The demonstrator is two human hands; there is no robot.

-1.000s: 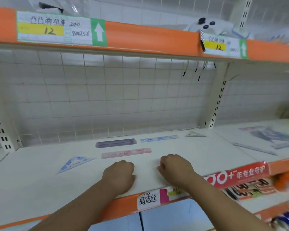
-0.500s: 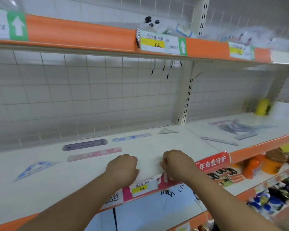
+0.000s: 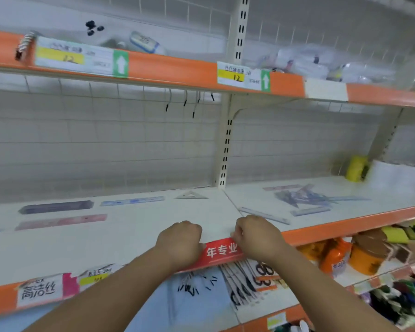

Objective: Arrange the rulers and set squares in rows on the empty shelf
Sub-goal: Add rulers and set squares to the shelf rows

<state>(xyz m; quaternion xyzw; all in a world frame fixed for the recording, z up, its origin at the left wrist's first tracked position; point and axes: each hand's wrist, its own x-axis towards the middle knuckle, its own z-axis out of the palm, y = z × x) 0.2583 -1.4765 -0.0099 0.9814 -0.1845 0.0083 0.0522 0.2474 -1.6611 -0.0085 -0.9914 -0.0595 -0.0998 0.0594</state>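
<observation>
On the white shelf [image 3: 134, 238] lie a purple ruler [image 3: 55, 207], a pale blue ruler [image 3: 132, 201], a pink ruler [image 3: 60, 221] and a clear set square [image 3: 190, 195]. On the neighbouring shelf section to the right sits a loose pile of rulers and set squares [image 3: 307, 196], with a clear ruler [image 3: 265, 215] in front of it. My left hand [image 3: 180, 243] and my right hand [image 3: 256, 238] rest side by side on the shelf's front edge, fingers curled under, with nothing visible in them. The right hand is just short of the clear ruler.
A red label strip [image 3: 222, 251] runs between my hands on the orange shelf edge. A slotted upright post [image 3: 225, 149] divides the two sections. Yellow and white packs [image 3: 356, 167] stand at the far right. Orange jars [image 3: 369, 257] fill the shelf below; packaged goods sit above.
My view has swung to the right. Both hands have slid right along the front edge, from the white price tag to the red label, still curled.
</observation>
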